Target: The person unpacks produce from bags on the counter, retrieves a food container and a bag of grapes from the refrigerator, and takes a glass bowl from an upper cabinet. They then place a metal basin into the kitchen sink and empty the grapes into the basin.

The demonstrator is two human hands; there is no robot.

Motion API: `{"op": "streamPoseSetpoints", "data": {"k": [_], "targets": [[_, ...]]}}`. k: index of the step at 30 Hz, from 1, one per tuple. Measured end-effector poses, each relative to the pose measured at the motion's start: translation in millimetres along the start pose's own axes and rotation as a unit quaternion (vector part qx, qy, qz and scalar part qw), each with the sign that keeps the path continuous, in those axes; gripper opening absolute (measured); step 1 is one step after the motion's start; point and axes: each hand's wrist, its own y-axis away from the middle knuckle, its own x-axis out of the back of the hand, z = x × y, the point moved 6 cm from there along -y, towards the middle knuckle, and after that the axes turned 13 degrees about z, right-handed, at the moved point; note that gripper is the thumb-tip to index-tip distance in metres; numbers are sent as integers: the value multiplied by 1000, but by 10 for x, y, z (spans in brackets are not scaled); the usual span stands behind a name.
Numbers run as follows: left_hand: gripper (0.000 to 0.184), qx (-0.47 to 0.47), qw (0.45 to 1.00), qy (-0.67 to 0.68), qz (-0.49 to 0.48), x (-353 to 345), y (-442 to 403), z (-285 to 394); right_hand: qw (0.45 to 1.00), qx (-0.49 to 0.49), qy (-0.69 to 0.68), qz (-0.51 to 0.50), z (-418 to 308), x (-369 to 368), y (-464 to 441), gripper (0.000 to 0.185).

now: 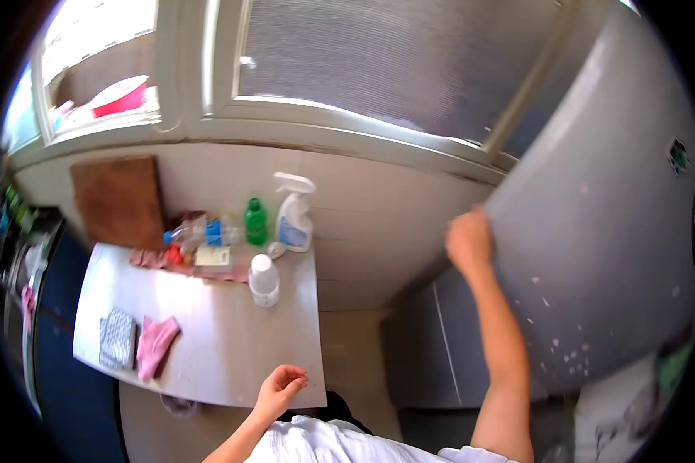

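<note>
My right hand [469, 241] is stretched far forward with its fingers curled closed, at the left edge of a large grey fridge-like panel [579, 247]. Whether it grips that edge or something small is hidden. My left hand [279, 392] hovers by the near right corner of a pale table [232, 339], fingers loosely bent and holding nothing I can see. On the table stand a white bottle [264, 282], a white spray bottle [294, 220] and a green bottle [255, 222]. A pink cloth [157, 346] and a grey patterned cloth [118, 339] lie at its left.
A wooden board [118, 202] leans on the wall behind the table. Near it lie a clear plastic bottle [197, 231] and a pink strip of cloth [154, 260]. Windows [363, 69] run along the back. A dark cabinet [73, 370] stands left.
</note>
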Motion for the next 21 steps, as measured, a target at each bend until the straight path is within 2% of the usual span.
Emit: {"op": "streamPoseSetpoints", "data": {"k": [2,4,6,7,8,10,11,12,14,15,16,18,20,21], "targets": [[16,7,999,-15,-34,200,-50,47,954,-77,-278,-87,-707,271,612,33],[15,6,999,-18,-51,363,-79,78,857,-153,-449,-201,-1346,454,1333,35],[15,27,998,-9,-62,471,-120,109,718,-266,-577,-284,-1741,643,2101,38],[15,29,996,-1,-84,478,-140,92,634,-335,-634,-290,-1861,736,2430,39],[15,31,995,-1,-98,458,-157,72,516,-425,-688,-284,-1945,855,2773,48],[15,59,988,0,-146,340,-152,15,395,-454,-773,-202,-2052,1133,3182,67],[15,67,983,-10,-171,257,-140,-5,389,-455,-780,-183,-2092,1292,3338,79],[15,71,979,-19,-190,170,-138,-28,332,-431,-825,-150,-2145,1444,3455,84],[15,92,965,-20,-246,-36,-107,-84,291,-388,-871,-76,-2193,1704,3700,79],[16,99,958,-27,-267,-123,-90,-112,226,-501,-835,-12,-2165,1755,3880,76],[16,100,954,-34,-282,-199,-77,-136,230,-502,-834,5,-2180,1864,4009,76],[17,114,940,-32,-319,-335,-60,-193,119,-450,-882,75,-2238,2068,4239,74],[17,120,931,-40,-341,-418,-54,-272,146,-407,-888,155,-2267,2246,4547,74],[16,127,930,-53,-342,-448,-48,-299,163,-406,-887,148,-2230,2342,4729,73]]}}
